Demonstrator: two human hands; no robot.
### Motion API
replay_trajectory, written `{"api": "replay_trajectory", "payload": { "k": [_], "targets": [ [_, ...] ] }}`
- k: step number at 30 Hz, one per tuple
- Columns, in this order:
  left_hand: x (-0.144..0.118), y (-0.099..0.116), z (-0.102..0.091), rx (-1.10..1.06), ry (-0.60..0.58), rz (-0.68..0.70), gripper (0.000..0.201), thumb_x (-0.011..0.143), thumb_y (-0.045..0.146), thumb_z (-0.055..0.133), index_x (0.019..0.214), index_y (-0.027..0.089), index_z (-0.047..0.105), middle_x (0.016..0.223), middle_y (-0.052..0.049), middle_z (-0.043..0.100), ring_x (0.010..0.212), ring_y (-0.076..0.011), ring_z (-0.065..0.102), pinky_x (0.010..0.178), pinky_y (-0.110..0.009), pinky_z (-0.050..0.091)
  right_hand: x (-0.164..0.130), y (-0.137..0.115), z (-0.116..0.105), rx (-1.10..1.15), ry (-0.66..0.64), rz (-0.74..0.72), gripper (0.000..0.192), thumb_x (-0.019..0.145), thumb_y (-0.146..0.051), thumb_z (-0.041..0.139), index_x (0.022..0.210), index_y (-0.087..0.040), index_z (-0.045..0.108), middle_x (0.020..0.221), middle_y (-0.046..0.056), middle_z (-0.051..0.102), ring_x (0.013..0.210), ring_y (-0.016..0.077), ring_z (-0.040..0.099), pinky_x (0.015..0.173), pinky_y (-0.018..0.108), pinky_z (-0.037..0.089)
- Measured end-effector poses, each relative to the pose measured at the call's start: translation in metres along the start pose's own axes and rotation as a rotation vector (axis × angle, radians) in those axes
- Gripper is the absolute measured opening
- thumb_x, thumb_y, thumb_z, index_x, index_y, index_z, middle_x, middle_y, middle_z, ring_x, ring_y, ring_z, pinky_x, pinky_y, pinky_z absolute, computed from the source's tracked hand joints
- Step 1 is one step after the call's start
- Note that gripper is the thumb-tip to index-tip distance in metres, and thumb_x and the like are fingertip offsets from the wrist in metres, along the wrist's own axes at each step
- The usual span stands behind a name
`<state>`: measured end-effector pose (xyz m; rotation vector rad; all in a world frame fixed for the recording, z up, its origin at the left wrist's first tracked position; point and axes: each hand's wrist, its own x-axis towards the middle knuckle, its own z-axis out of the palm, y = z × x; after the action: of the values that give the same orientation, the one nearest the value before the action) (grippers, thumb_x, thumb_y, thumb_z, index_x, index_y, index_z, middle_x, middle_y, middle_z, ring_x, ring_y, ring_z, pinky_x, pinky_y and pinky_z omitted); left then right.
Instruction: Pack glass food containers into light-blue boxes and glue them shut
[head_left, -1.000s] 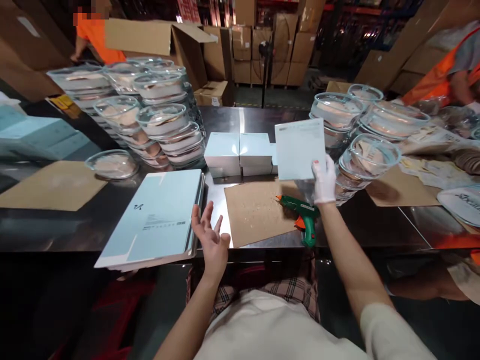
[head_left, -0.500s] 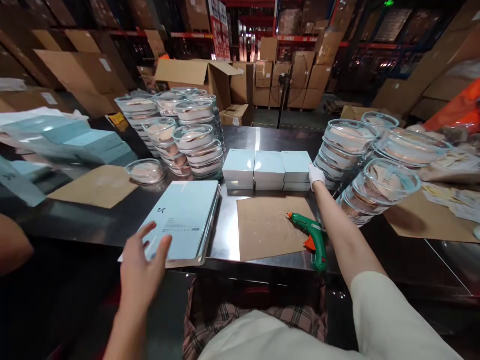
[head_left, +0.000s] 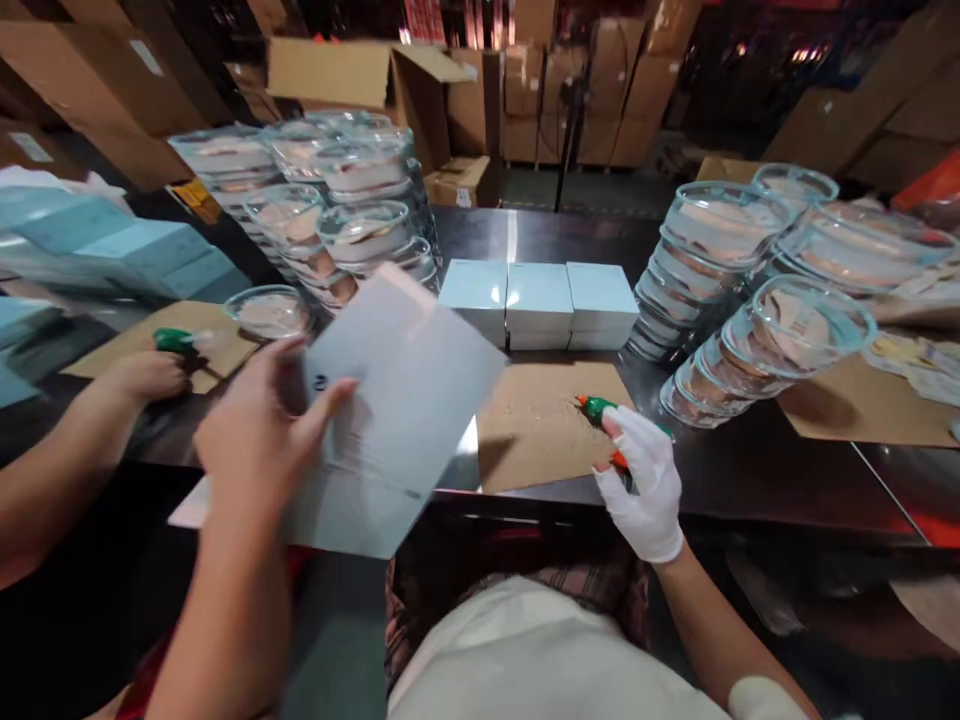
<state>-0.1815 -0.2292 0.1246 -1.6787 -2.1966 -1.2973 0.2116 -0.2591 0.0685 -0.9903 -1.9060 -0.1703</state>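
Note:
My bare left hand (head_left: 259, 430) grips a flat light-blue folded carton (head_left: 397, 400) by its left side, thumb on top. The carton is tilted up off the table and blurred by motion; it hides most of what lies beneath. My right hand (head_left: 641, 480), in a white glove with bare fingertips, is over a green glue gun (head_left: 598, 407) with orange tip and trigger. Thumb and fingers are apart around the gun, which lies on a brown cardboard sheet (head_left: 540, 430). The hand covers the gun's handle.
Light-blue boxes (head_left: 538, 295) stand stacked in a row behind the cardboard. Stacks of round glass dishes (head_left: 367, 240) rise at left, with more glass dishes (head_left: 720, 250) at right. A co-worker's hand (head_left: 154, 375) holds another green glue gun (head_left: 172, 340) at left.
My left hand has taken hold of the carton and raised it from the stack. My right hand has moved from beside the boxes back to the glue gun. The co-worker's hand has come into view.

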Motion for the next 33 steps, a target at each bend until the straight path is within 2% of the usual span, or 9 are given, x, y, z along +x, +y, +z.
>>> {"api": "replay_trajectory", "payload": {
  "k": [2, 4, 10, 16, 21, 23, 25, 29, 33],
  "targets": [
    [-0.033, 0.044, 0.011, -0.119, -0.185, 0.234, 0.054, 0.083, 0.065, 0.075, 0.119, 0.024, 0.076, 0.096, -0.003, 0.075, 0.077, -0.0203, 0.066, 0.080, -0.032, 0.052, 0.010, -0.019, 0.007, -0.010, 0.017, 0.008, 0.056, 0.098, -0.020, 0.063, 0.152, -0.030, 0.052, 0.136, 0.013, 0.069, 0.130, 0.0324, 0.063, 0.110, 0.055, 0.051],
    [-0.069, 0.070, 0.025, -0.264, -0.332, 0.383, 0.037, 0.091, 0.058, 0.072, 0.108, 0.025, 0.078, 0.086, -0.002, 0.074, 0.066, -0.0162, 0.064, 0.061, -0.024, 0.043, 0.018, -0.028, 0.016, -0.027, 0.012, 0.076, 0.042, 0.099, -0.021, 0.062, 0.140, -0.028, 0.062, 0.124, 0.011, 0.073, 0.119, 0.0299, 0.068, 0.104, 0.050, 0.054],
    [-0.130, 0.047, 0.034, -0.363, -0.407, 0.474, 0.015, 0.099, 0.039, 0.069, 0.101, 0.025, 0.073, 0.082, 0.000, 0.074, 0.067, -0.0150, 0.069, 0.061, -0.023, 0.048, -0.002, -0.027, 0.014, 0.123, -0.066, 0.305, 0.018, 0.100, -0.027, 0.061, 0.114, -0.021, 0.070, 0.105, 0.011, 0.075, 0.101, 0.0252, 0.070, 0.094, 0.041, 0.057],
    [-0.135, 0.016, 0.024, -0.300, -0.428, 0.478, 0.024, 0.100, 0.030, 0.068, 0.124, 0.027, 0.071, 0.100, -0.001, 0.080, 0.084, -0.0160, 0.076, 0.075, -0.024, 0.057, -0.030, -0.012, 0.014, 0.873, -0.788, 0.798, 0.053, 0.099, -0.063, 0.056, 0.115, -0.016, 0.076, 0.112, 0.010, 0.077, 0.107, 0.0253, 0.071, 0.103, 0.040, 0.056],
    [-0.172, -0.010, 0.045, -0.128, -0.844, 0.643, 0.090, 0.082, 0.068, 0.077, 0.154, 0.021, 0.051, 0.142, -0.018, 0.069, 0.124, -0.0363, 0.070, 0.108, -0.052, 0.055, -0.065, -0.016, 0.024, 1.332, -1.199, 0.932, 0.080, 0.079, -0.086, 0.067, 0.115, -0.016, 0.080, 0.113, 0.013, 0.078, 0.109, 0.0293, 0.073, 0.106, 0.045, 0.055],
    [-0.184, -0.024, 0.045, -0.102, -1.001, 0.565, 0.099, 0.074, 0.072, 0.080, 0.153, 0.020, 0.052, 0.146, -0.020, 0.066, 0.129, -0.0407, 0.067, 0.112, -0.057, 0.052, -0.078, -0.014, 0.015, 1.303, -1.176, 0.873, 0.085, 0.081, -0.089, 0.060, 0.118, -0.016, 0.079, 0.120, 0.015, 0.077, 0.117, 0.0309, 0.072, 0.109, 0.045, 0.053],
    [-0.188, -0.036, 0.038, -0.145, -1.060, 0.438, 0.076, 0.082, 0.062, 0.079, 0.145, 0.024, 0.060, 0.138, -0.016, 0.072, 0.122, -0.0369, 0.072, 0.105, -0.051, 0.058, -0.091, -0.009, 0.002, 1.122, -1.018, 0.827, 0.080, 0.087, -0.086, 0.055, 0.118, -0.016, 0.079, 0.120, 0.015, 0.077, 0.117, 0.0310, 0.072, 0.108, 0.045, 0.054],
    [-0.184, -0.036, 0.033, -0.318, -0.688, 0.186, 0.060, 0.091, 0.050, 0.073, 0.144, 0.025, 0.060, 0.140, -0.013, 0.071, 0.128, -0.0345, 0.070, 0.104, -0.046, 0.060, -0.113, -0.010, -0.005, 0.577, -0.400, 0.798, 0.070, 0.091, -0.072, 0.065, 0.139, -0.021, 0.065, 0.131, 0.017, 0.073, 0.122, 0.0320, 0.070, 0.112, 0.049, 0.052],
    [-0.202, -0.002, 0.068, -0.513, -0.420, 0.154, 0.072, 0.091, 0.060, 0.069, 0.148, 0.021, 0.051, 0.131, -0.016, 0.071, 0.115, -0.0312, 0.074, 0.098, -0.044, 0.061, -0.107, -0.032, 0.026, 0.487, -0.167, 0.618, 0.115, 0.082, -0.089, 0.057, 0.167, -0.020, 0.023, 0.163, 0.022, 0.045, 0.151, 0.0401, 0.047, 0.125, 0.056, 0.040]
  ]
}}
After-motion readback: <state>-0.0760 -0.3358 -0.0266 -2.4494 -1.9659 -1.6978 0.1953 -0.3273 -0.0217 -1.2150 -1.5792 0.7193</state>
